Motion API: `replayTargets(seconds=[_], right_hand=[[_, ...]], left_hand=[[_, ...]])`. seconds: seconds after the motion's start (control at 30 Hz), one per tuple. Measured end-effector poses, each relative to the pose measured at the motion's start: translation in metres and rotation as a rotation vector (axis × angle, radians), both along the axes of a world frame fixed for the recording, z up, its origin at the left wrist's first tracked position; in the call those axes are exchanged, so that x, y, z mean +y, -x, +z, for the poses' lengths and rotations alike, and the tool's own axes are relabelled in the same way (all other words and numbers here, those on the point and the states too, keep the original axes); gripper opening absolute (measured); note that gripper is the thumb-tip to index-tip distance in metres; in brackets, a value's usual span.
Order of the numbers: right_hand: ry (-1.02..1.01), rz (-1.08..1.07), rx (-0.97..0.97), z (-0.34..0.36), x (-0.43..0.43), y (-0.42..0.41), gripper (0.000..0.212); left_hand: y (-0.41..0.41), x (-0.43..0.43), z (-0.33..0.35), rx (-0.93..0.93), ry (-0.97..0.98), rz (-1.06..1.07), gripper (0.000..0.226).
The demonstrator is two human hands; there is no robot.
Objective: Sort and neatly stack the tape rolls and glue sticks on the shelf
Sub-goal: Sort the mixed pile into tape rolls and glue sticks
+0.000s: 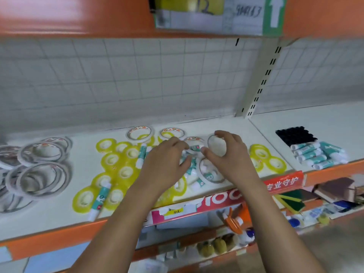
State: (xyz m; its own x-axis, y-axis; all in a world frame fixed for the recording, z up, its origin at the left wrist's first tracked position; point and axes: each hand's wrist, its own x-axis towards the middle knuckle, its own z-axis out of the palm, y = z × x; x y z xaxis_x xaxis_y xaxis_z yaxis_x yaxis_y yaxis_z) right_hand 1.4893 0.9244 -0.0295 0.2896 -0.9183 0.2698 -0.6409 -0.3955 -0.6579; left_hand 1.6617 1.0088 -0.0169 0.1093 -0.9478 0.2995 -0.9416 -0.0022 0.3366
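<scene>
While the right hand [230,154] pinches a thin clear-and-white tape ring [216,147] between thumb and curled fingers, just above the middle of the white shelf board [236,126], the left hand [167,164] hovers beside it. Its fingers are bent over a jumble of white-and-teal glue sticks [197,174]; whether it grips one, I cannot tell.

The sort looks roughly half done. A tidy stack of glue sticks [315,156] lies at the right, just beside a black studded pad [295,134], and wide grey-white tape rings [39,164] are gathered at the far left.

Much is left. Yellow tape rolls [118,164] sprawl loosely left of centre, with a stray glue stick [100,196] lying across them near the front edge. A second small group of yellow rolls [264,156] sits apart, right of the hands. Two thin orange-printed rings [139,133] lie near the back.

The board has an orange front lip [59,233], a pale gridded back panel [137,75] and a slotted cream upright [260,85]. Below, a lower shelf [295,213] holds sponges and an orange-triggered spray bottle [234,223].
</scene>
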Motion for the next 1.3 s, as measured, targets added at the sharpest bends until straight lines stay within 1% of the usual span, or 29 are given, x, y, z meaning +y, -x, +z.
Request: replayTargets(seconds=[0.1, 0.17, 0.23, 0.3, 0.4, 0.5, 0.57, 0.67, 0.83, 0.97, 1.1, 1.23, 1.3], right_hand=[[-0.029, -0.047, 0.012, 0.001, -0.007, 0.022, 0.065], [-0.046, -0.057, 0.013, -0.001, -0.01, 0.033, 0.065], [-0.054, -0.065, 0.01, -0.003, -0.012, 0.041, 0.065], [-0.056, -0.055, 0.005, -0.004, -0.015, 0.047, 0.065], [-0.054, -0.024, -0.001, -0.007, -0.02, 0.053, 0.066], [-0.029, 0.019, -0.006, -0.007, -0.023, 0.052, 0.066], [-0.004, 0.059, -0.019, -0.002, -0.024, 0.043, 0.065], [0.016, 0.163, -0.061, 0.006, -0.018, 0.012, 0.061], [0.019, 0.29, -0.106, 0.008, 0.022, -0.063, 0.059], [0.055, 0.393, -0.096, 0.007, 0.068, -0.138, 0.058], [0.097, 0.495, -0.087, 0.01, 0.111, -0.223, 0.06], [0.105, 0.558, -0.115, 0.012, 0.146, -0.291, 0.059], [0.11, 0.589, -0.116, 0.01, 0.156, -0.317, 0.059]], left_hand=[[0.026, -0.018, -0.007, -0.065, -0.102, -0.139, 0.058], [0.044, -0.027, -0.015, -0.1, -0.189, -0.189, 0.074], [0.056, -0.032, -0.024, -0.141, -0.247, -0.201, 0.082], [0.06, -0.035, -0.029, -0.159, -0.271, -0.194, 0.08], [0.06, -0.038, -0.022, -0.155, -0.256, -0.183, 0.075], [0.058, -0.035, -0.005, -0.074, -0.176, -0.133, 0.071], [0.048, -0.028, 0.006, -0.021, -0.098, -0.062, 0.07], [0.019, -0.008, 0.019, -0.042, -0.03, 0.064, 0.073], [-0.05, 0.047, 0.017, -0.109, -0.053, 0.246, 0.076], [-0.118, 0.104, 0.015, -0.094, -0.075, 0.349, 0.076], [-0.196, 0.166, 0.019, -0.132, -0.041, 0.46, 0.077], [-0.251, 0.205, 0.024, -0.119, -0.048, 0.527, 0.082], [-0.273, 0.218, 0.026, -0.116, -0.045, 0.548, 0.08]])
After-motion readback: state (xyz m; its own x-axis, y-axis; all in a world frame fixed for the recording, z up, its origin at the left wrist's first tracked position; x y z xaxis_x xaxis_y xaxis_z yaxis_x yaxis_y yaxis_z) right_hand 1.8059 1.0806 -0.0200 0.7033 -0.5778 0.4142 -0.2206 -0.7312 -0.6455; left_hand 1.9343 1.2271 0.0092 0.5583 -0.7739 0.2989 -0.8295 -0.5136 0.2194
